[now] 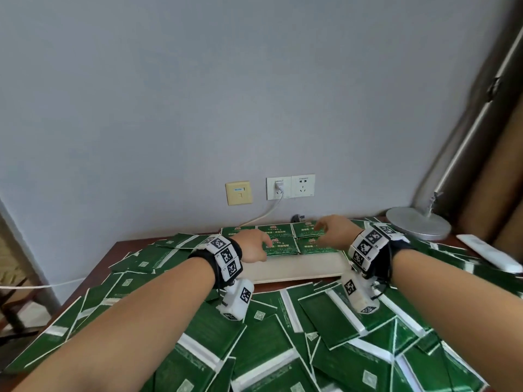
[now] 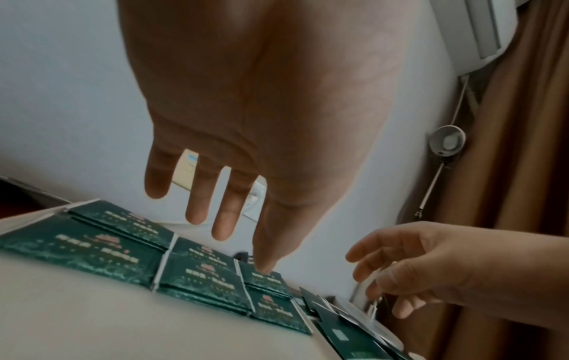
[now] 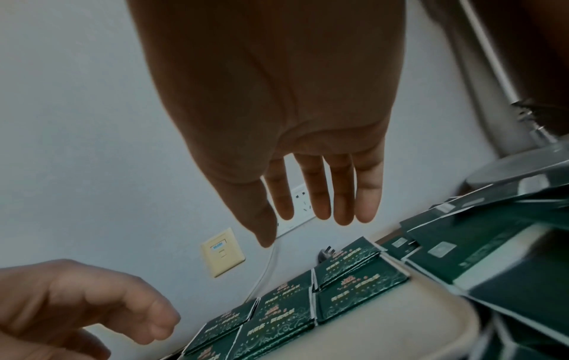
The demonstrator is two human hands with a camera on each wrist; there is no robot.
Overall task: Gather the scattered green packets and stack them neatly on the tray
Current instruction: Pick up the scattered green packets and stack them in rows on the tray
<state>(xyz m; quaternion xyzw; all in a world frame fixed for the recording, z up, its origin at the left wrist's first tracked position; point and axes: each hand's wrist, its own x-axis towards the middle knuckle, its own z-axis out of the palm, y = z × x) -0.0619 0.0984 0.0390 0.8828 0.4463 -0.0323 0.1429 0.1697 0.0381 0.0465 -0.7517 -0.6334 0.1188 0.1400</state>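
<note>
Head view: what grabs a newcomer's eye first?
A sea of scattered green packets covers the near table. Beyond it sits a pale tray with packets laid in neat rows along its far side. Both hands, left and right, hang open over those rows, holding nothing.

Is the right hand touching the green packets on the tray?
Apart. In the right wrist view the right hand hangs with straight fingers over the green packets on the tray; wall shows between them.
</note>
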